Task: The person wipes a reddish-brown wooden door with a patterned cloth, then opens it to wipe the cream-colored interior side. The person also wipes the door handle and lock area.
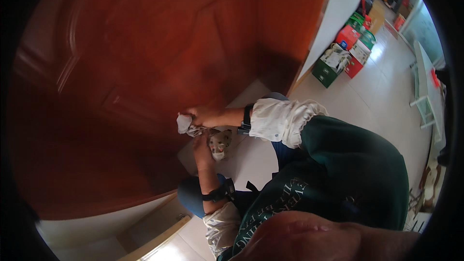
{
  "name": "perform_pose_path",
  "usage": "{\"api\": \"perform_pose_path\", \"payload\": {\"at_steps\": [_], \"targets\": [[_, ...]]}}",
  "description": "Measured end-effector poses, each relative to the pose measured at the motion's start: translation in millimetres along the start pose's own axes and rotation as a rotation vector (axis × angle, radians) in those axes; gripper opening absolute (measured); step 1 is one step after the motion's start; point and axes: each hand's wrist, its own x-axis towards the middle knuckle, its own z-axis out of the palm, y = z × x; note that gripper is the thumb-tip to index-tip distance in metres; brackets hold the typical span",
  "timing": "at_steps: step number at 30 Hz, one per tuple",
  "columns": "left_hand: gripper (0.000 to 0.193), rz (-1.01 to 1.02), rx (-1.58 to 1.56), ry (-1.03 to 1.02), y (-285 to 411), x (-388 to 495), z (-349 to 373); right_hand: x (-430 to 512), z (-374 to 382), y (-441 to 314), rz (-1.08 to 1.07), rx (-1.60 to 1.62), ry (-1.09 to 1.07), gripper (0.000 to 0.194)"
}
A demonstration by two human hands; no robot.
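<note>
My right hand (206,116) grips a crumpled whitish cloth (185,123) close in front of a reddish-brown wooden panel door (152,61). Just below it, my left hand (202,146) closes on the lower part of the same cloth, its fingertips partly hidden. A pale piece of patterned fabric (220,144) with dark and pink spots shows beside my left hand; whether it belongs to the same cloth is unclear. Both forearms wear dark wrist straps and pale oversleeves (275,121).
Green and red boxes (326,72) with papers and other goods line the white wall (340,18). Pale tiles (366,90) cover the floor. A white-framed glass table (426,105) stands to the right. At the lower left is a wooden-edged frame (159,241).
</note>
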Motion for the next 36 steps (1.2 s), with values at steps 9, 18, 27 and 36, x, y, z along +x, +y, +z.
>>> {"api": "perform_pose_path", "payload": {"at_steps": [9, 18, 27, 36], "targets": [[0.053, -0.071, -0.473, -0.118, 12.8, 2.6, -23.8, -10.0, -21.1, -34.7, 0.144, -0.041, -0.317, 0.045], [0.055, 0.093, -0.359, -0.086, 26.9, -12.2, -4.5, 5.6, -52.8, -34.8, 0.109, -0.113, 0.215, 0.046], [0.043, -0.078, -0.13, -0.113, 10.8, -1.6, -8.8, -7.9, -239.0, -162.6, -0.667, 0.102, 1.123, 0.014], [0.03, -0.118, -0.048, -0.137, 16.1, -8.5, -1.0, 5.8, -359.5, -167.6, -0.593, -0.889, 1.31, 0.027]]}}
